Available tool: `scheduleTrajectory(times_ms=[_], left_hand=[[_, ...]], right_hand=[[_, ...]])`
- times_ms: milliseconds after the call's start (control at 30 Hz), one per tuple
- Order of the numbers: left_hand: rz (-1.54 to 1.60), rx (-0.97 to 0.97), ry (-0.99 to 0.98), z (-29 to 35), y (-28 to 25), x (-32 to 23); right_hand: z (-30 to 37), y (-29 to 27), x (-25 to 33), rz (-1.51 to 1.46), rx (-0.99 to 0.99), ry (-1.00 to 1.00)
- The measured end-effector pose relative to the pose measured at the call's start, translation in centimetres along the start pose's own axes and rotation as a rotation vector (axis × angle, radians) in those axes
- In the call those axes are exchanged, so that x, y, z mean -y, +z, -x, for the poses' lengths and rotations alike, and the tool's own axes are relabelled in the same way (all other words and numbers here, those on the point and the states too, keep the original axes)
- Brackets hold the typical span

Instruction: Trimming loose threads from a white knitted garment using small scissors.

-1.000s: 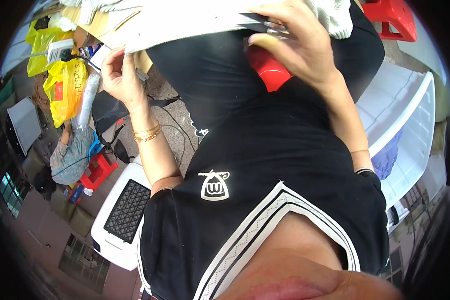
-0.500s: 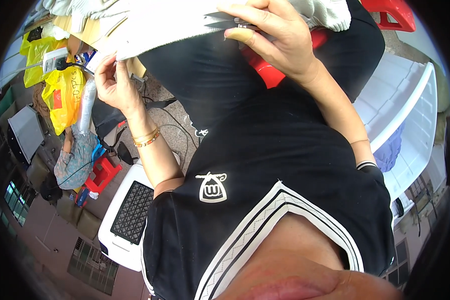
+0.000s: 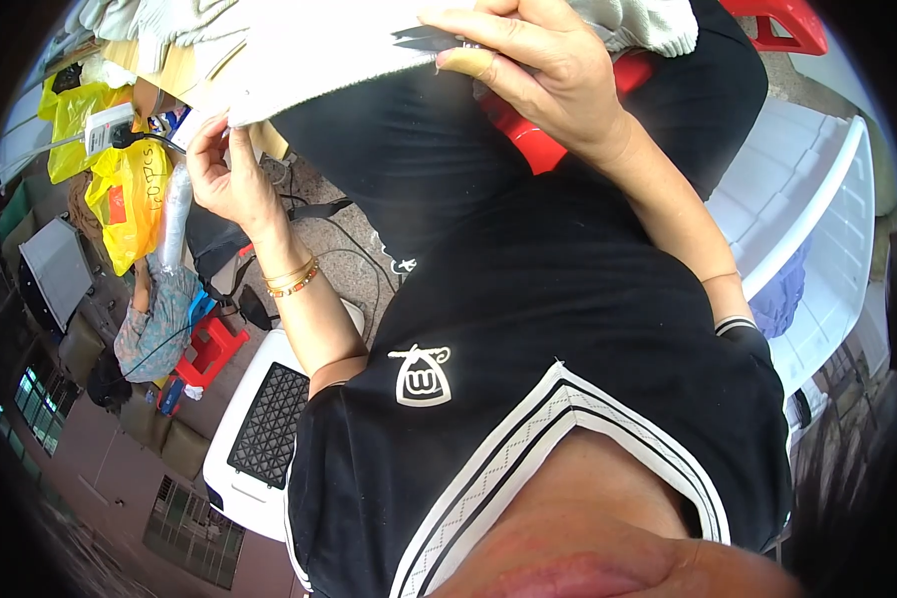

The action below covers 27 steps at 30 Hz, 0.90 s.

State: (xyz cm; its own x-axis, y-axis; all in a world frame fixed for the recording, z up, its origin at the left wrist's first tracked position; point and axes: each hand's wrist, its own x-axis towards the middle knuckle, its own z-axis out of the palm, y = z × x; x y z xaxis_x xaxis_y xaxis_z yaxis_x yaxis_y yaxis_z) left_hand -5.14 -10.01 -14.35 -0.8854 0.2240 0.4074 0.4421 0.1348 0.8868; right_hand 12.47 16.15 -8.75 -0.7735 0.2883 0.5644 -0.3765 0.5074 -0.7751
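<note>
A pale knitted piece [image 3: 319,45] is spread across my lap and the surface at the top of the view, its lower edge running between my hands. The fingers of my left hand [image 3: 231,179] pinch the left corner of that edge. My right hand [image 3: 563,85] holds a small pair of dark thread snips [image 3: 421,40] between thumb and fingers, a yellowish covering on the thumb. The snips' blades point left and lie over the knit close to its edge, a little apart. Part of the snips' handle is hidden by my fingers.
Beside my right arm stands a white plastic bin [image 3: 832,249] with purple cloth [image 3: 782,299] in it. A red stool [image 3: 782,28] is at the top right. On the left are yellow bags [image 3: 135,199], cables, a white unit with a black grille [image 3: 269,424] and another person [image 3: 159,324].
My right hand and the snips have shifted slightly left along the knit's edge. My left hand still pinches the corner, now slightly lower in the picture.
</note>
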Motion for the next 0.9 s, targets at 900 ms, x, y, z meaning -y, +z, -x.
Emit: scheduleTrajectory(times_ms=[900], left_hand=[[-0.014, -0.152, 0.136, -0.7, -0.6, -1.9]], right_hand=[[-1.9, -1.9, 0.6, 0.159, 0.154, -0.126]])
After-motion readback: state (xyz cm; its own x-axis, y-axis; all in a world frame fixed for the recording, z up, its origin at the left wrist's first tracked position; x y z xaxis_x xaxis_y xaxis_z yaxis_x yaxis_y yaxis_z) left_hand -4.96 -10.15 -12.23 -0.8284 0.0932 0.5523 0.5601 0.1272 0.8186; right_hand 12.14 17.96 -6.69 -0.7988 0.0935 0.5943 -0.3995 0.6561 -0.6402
